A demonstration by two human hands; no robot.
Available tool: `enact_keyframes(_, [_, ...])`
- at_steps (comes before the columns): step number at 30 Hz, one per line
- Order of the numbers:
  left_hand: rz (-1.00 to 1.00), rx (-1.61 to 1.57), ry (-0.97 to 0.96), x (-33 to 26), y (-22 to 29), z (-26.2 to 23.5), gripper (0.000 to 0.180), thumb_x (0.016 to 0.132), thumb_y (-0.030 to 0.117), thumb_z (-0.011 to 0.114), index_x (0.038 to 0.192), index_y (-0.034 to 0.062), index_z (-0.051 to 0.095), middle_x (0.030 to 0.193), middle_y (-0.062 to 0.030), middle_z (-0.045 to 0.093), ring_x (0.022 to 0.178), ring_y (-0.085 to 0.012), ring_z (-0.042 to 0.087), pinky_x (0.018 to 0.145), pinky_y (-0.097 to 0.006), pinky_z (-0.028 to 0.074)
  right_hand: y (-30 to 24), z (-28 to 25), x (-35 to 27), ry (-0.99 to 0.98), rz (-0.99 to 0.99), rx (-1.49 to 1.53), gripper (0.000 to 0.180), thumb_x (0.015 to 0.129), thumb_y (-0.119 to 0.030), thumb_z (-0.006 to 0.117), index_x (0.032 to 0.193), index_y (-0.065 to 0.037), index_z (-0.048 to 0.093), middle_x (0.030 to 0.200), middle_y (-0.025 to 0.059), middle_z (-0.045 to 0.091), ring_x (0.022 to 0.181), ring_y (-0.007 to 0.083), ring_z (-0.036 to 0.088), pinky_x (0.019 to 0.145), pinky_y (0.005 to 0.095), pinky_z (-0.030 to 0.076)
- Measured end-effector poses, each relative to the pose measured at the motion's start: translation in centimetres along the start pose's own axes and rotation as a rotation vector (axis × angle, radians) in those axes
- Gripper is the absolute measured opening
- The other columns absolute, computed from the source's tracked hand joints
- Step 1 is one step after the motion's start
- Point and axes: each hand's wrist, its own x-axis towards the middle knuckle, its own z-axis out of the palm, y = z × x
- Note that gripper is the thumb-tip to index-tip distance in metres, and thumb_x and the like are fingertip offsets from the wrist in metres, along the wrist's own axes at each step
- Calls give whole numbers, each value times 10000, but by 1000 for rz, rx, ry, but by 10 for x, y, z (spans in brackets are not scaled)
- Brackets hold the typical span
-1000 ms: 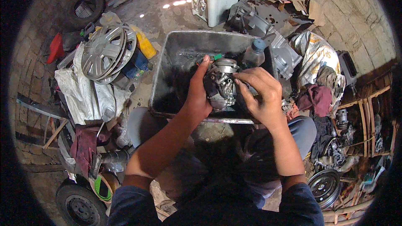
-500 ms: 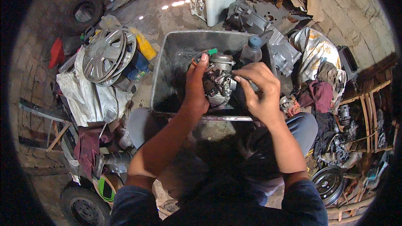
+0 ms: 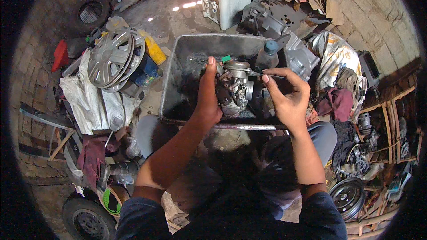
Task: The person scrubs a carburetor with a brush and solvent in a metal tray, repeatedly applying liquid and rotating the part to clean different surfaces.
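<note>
Over the dark tub (image 3: 165,84), my left hand (image 3: 208,93) is wrapped round a silver carburetor (image 3: 236,93) from its left side, thumb pointing up; its other fingers are hidden behind the part. My right hand (image 3: 289,95) is closed in a pinch on a thin, rod-like metal piece (image 3: 255,73), whose far end reaches the carburetor's upper right side. The rod's exact kind is too small to make out. A small green piece (image 3: 227,58) shows just beyond my left thumb; what it belongs to cannot be seen.
A clear bottle with a blue cap (image 3: 270,46) stands in the tub's far right corner. Wheel covers (image 3: 111,58) and white sacking (image 3: 84,102) lie left. Metal casings (image 3: 300,55) crowd the right. A white box-shaped container (image 3: 231,0) stands beyond the tub.
My right hand has drawn back to the right from the carburetor, baring its round opening and the thin rod. My left hand keeps its hold, nearly in the same place.
</note>
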Motion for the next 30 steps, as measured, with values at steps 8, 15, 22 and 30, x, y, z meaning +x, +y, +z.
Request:
enact_keyframes(8, [-39,-130,8,-8,6,14,707,1038,665,407,1286,36,615,1120,-124,729,964,-220,744,863,-385,627,4,10,-4,3,-204,-106,119,873,11,750,991,16,740,903,136,749,773,233,712,748,339,555])
enact_keyframes(15, [-51,-88,22,-4,2,7,797,996,757,351,1314,71,604,1176,-126,715,1026,-242,725,923,-429,599,6,14,-4,-39,-455,-240,131,816,61,729,942,27,720,821,151,696,683,298,638,633,383,501])
enact_keyframes(22, [18,-116,17,-5,-2,4,651,1048,630,430,1254,38,607,1109,-123,718,940,-209,736,846,-374,618,5,20,-9,-46,-415,-258,148,809,45,725,953,12,709,797,136,685,661,306,641,614,393,505])
enact_keyframes(30, [-112,-136,25,-11,9,16,807,983,759,402,1277,41,623,1135,-122,722,982,-233,730,891,-413,610,13,21,-6,-25,-436,-269,159,801,33,742,954,8,712,811,153,697,682,312,676,627,400,532])
